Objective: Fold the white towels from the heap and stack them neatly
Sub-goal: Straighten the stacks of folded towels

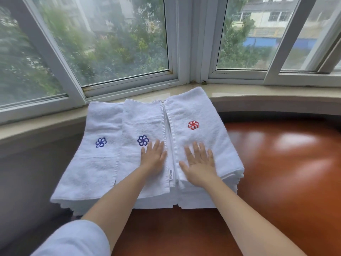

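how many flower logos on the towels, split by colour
blue flower logos: 2, one on the left towel, one on the middle towel just above the left hand
red flower logos: 1, on the right towel, above the right hand
total: 3

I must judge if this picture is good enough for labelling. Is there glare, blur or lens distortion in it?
Head view: daylight from the windows makes bright glare patches on the brown table; the window frames and sill bow, a wide-angle distortion; trees outside look soft; the towel stacks and both hands, left and right, are sharp, without hard shadows.
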`<state>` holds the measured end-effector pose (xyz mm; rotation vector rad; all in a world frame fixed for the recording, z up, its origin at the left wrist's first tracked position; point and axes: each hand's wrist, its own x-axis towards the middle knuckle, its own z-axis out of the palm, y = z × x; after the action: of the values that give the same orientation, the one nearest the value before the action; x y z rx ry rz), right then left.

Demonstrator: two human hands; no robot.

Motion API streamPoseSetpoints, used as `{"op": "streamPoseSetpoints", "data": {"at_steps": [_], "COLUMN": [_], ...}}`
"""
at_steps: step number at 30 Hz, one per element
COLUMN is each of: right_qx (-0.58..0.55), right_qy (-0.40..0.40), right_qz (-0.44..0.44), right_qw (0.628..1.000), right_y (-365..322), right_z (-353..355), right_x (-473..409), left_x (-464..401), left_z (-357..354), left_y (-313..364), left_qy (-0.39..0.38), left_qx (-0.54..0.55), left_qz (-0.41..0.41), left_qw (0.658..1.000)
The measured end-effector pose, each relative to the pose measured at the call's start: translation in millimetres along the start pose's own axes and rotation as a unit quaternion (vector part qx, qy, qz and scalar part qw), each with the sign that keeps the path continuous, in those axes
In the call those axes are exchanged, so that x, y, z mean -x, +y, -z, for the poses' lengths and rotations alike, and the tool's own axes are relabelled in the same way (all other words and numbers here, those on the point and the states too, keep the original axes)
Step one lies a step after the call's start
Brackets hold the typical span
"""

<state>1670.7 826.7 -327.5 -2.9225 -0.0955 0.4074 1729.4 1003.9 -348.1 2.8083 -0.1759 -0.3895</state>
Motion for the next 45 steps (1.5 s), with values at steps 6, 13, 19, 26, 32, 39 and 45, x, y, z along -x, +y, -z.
{"op": "streamPoseSetpoints", "data": {"at_steps": [6, 13, 19, 26, 32, 39, 45], "right_qx": [-0.107, 0.002, -0.009, -0.135, -0.205, -0.160, -0.292], "right_qy": [0.190, 0.065, 0.139, 0.056, 0.036, 0.073, 0.103], "right_qz": [-0.026, -0.123, -0.133, -0.103, -0.074, 0.025, 0.015], "right_qw": [0.976, 0.990, 0.981, 0.984, 0.975, 0.984, 0.951], "right_y": [-1, 2, 43, 69, 81, 102, 117], "right_z": [38, 19, 49, 14, 49, 78, 40], "right_x": [-29, -19, -35, -41, -65, -141, -158], "left_x": [1, -2, -30, -46, -53, -88, -118], "left_z": [16, 14, 18, -6, 9, 25, 10], "left_y": [-9, -20, 34, 48, 54, 66, 66], "left_qy": [-0.033, 0.118, 0.093, 0.007, 0.035, 0.039, 0.047], "left_qx": [0.269, 0.024, 0.129, -0.003, 0.057, 0.060, 0.001], "left_qz": [-0.006, -0.053, -0.088, -0.013, 0.009, 0.052, 0.072], "left_qw": [0.963, 0.991, 0.983, 1.000, 0.998, 0.996, 0.996]}}
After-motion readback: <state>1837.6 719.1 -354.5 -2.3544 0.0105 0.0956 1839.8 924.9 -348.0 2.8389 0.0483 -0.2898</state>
